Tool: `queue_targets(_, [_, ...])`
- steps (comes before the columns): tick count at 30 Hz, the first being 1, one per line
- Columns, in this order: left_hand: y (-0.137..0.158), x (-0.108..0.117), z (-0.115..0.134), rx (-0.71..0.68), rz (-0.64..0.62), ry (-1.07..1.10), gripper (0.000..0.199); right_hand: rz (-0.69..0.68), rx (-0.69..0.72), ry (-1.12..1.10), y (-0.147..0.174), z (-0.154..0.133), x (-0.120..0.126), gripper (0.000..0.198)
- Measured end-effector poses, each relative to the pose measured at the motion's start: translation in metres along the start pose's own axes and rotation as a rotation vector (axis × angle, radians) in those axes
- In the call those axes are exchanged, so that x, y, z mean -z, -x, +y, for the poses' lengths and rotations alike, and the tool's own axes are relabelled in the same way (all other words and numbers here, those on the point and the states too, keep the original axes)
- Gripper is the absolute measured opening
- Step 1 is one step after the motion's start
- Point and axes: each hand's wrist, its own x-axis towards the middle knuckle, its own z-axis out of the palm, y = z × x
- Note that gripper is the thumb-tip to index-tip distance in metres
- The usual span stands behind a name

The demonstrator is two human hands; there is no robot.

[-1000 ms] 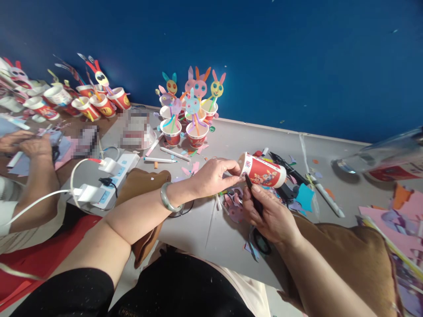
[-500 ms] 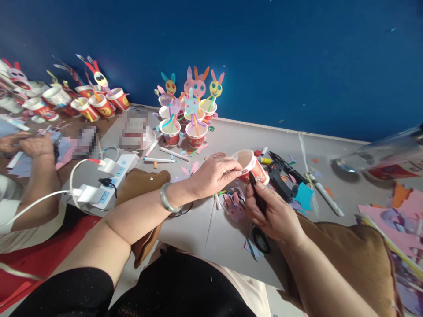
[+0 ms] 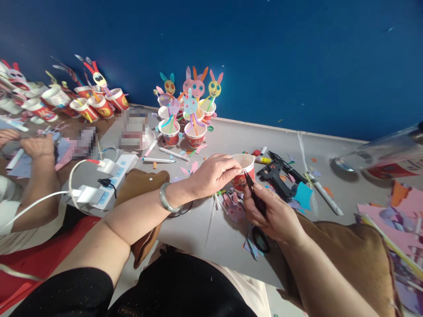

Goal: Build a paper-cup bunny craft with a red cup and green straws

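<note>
My left hand [image 3: 220,175] pinches the near-left rim of a red and white paper cup [image 3: 248,162], which stands upright with its opening up. My right hand [image 3: 272,211] is closed around black scissors [image 3: 257,197], gripped near the middle. Their dark tip points up at the cup's near side, just under the rim; whether it pierces the wall I cannot tell. A black loop, seemingly the scissors' handle, shows below the right hand. Below the cup lies a pink paper rabbit head [image 3: 235,212], beside thin white sticks [image 3: 216,201].
A black glue gun [image 3: 279,178] lies right of the cup, near blue paper [image 3: 303,196]. Finished rabbit cups [image 3: 195,137] stand by the blue wall. A power strip [image 3: 115,182] is left, beyond it another person's hand [image 3: 39,145]. A clear bottle [image 3: 383,154] lies far right.
The cup has turned from a tilt to nearly upright and shifted slightly left. The scissors' tip has moved a little left with it. Both hands keep their grip.
</note>
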Motion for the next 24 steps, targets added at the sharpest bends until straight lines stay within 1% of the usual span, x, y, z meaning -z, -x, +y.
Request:
queue_targets(4, [0.0003, 0.0002, 0.0004, 0.012, -0.018, -0.003, 0.025, 0.007, 0.003, -0.011, -0.0001, -0.0006, -0.0002, 0.039])
queue_targets(8, [0.0003, 0.0008, 0.0008, -0.005, -0.027, 0.01, 0.025, -0.003, -0.006, -0.02, 0.0004, -0.0013, -0.0002, 0.041])
queue_targets(17, [0.0002, 0.0007, 0.0008, -0.014, -0.003, 0.041, 0.026, -0.004, -0.04, -0.022, 0.0016, -0.0032, 0.0002, 0.04])
queue_targets(24, [0.0006, 0.0004, 0.0016, -0.007, -0.004, 0.048, 0.026, -0.028, -0.032, -0.058, 0.0016, -0.0022, -0.0003, 0.038])
